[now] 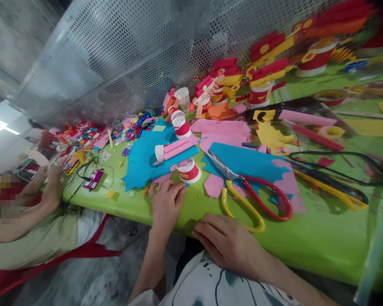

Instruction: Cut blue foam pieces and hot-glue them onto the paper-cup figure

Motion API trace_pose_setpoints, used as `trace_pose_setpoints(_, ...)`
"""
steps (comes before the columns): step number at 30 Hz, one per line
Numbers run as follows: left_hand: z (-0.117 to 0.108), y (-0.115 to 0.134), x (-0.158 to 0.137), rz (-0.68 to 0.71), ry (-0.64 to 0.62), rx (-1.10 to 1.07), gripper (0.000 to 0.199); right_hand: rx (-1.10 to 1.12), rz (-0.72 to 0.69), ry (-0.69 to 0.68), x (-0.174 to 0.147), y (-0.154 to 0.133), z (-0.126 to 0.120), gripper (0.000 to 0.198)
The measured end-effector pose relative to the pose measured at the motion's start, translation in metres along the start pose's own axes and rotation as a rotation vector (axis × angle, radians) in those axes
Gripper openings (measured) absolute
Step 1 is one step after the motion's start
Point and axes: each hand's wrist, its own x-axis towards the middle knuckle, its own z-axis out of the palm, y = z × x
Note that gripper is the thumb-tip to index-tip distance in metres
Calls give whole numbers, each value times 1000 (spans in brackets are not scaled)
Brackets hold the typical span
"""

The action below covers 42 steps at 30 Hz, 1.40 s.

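My left hand (167, 203) rests on the table edge, its fingers bent and drawn together just below a red and white paper cup (189, 172). Whatever may be between those fingertips is hidden or too small to name. Rolled pink paper tubes (180, 146) and a blue strip lie across the top of this cup, with a small white cup at their left end. Closer to my body, my right hand (228, 240) lies at the table's edge with curled fingers, their inner side out of sight. Scissors (231, 174) with one yellow and one red handle lie partly open beyond it.
Blue paper sheets (140, 159) and pink paper (225, 131) cover the table's middle. Finished-looking red and yellow cup models (260, 93) stand along a perforated metal screen (121, 63). A second pair of scissors (332, 182) lies right. Another person's arms (47, 195) are at left.
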Motion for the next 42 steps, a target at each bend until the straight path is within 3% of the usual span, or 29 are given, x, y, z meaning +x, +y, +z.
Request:
trace_pose_setpoints(9, -2, 1, -19, 82, 62, -44, 20, -27, -18, 2, 0, 1, 1, 20)
trace_pose_setpoints(17, -2, 3, -18, -53, 33, -167, 18, -33, -8, -7, -1, 0, -1, 18)
trace_pose_setpoints(25, 0, -2, -20, -55, 77, -258, 13, -19, -9, -4, 0, 0, 0, 18)
trace_pose_setpoints(32, -4, 3, -23, 3, 114, -34, 22, -16, -20, 0, 1, 0, -1, 19)
trace_pose_setpoints(35, -3, 7, -24, 11, 88, 7, 18, -22, -29, -8, 1, -1, -2, 19)
trace_pose_setpoints(42, -3, 10, -21, -111, -16, -168, 5, -18, -34, 23, 1, 0, -1, 20)
